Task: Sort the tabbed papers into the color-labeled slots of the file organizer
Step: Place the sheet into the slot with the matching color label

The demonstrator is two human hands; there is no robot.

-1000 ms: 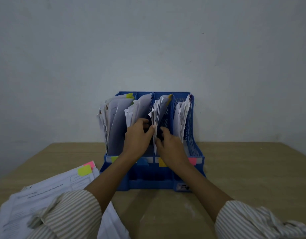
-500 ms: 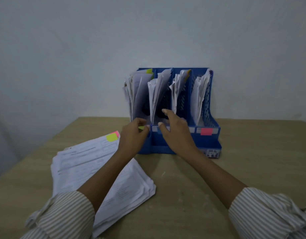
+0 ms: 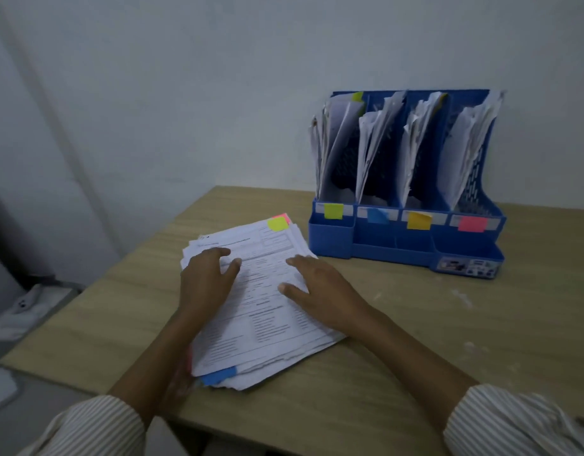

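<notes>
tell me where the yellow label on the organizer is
In the head view, the yellow label is on the organizer front, third slot from the left, between the blue label and the pink label.

Print on the paper stack [image 3: 261, 301] is too blurry to read, the organizer [image 3: 402, 245] sticker too. Both sleeves cut off at bottom edge. Left hand [image 3: 206, 281] covers the stack's left side.

Dim, bluish cast; soft motion blur; wide-angle bending at edges.

Tabbed paper stack [image 3: 267, 311] flat on desk, left of blue organizer [image 3: 405, 245].
</notes>
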